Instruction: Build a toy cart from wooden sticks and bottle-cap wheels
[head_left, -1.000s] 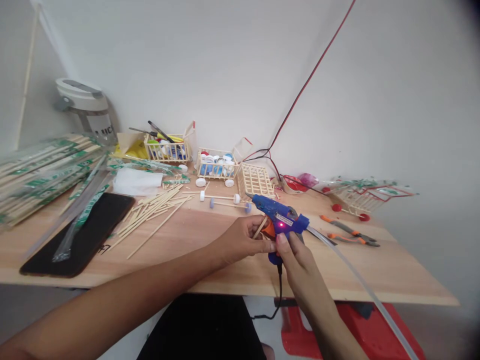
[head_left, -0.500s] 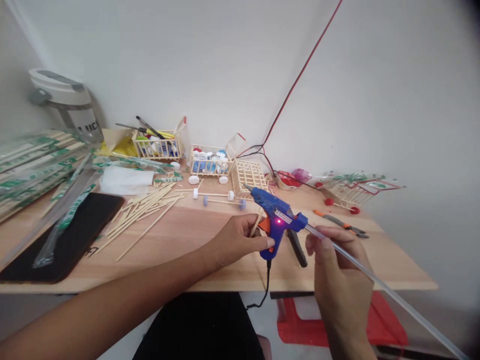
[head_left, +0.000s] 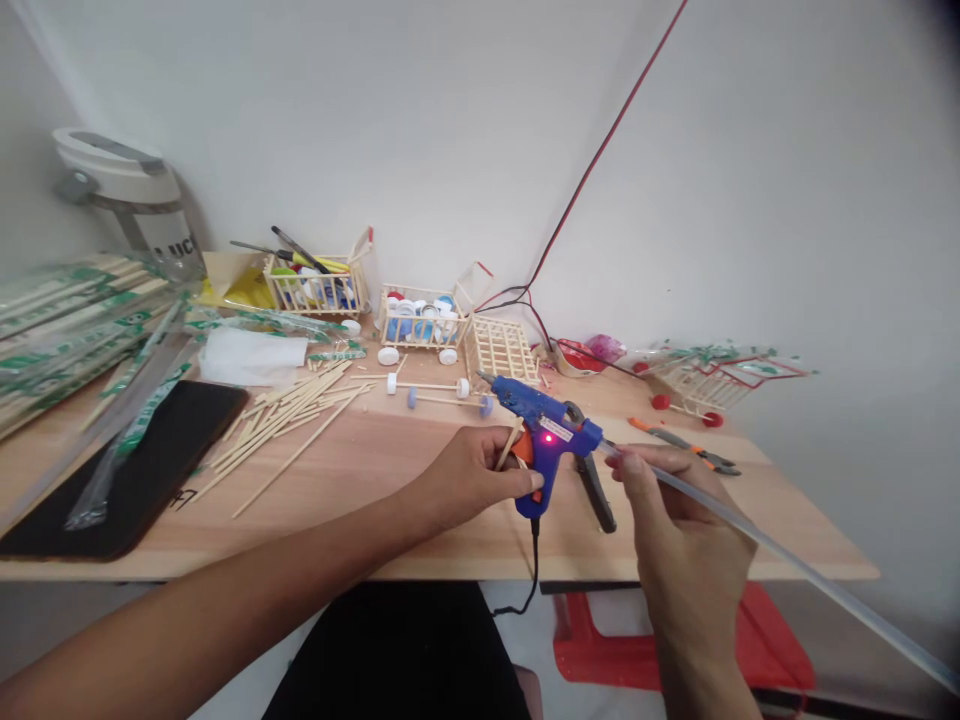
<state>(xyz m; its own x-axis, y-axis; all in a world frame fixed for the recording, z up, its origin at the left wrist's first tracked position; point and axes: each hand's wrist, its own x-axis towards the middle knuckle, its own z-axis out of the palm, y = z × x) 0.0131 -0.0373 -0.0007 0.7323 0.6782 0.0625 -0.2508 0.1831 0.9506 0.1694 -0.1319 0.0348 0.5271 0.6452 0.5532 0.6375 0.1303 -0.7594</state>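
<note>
A blue hot glue gun with a lit red lamp and an orange trigger is held up over the wooden table. My left hand is wrapped around its handle, and a short wooden stick shows between the fingers. My right hand pinches a long clear glue stick, whose tip sits close to the rear of the gun. I cannot tell whether the tip enters the gun. A black-handled pair of pliers lies just beneath the gun.
Small stick cages hold bottle caps behind the hands, beside a wooden lattice and cap-wheeled axles. Loose wooden sticks lie left, near a black mat. Orange-handled pliers lie right. A red stool stands below.
My right hand has left the gun and moved right to pinch the clear glue stick. The gun now rests in my left hand, and the view has shifted slightly.
</note>
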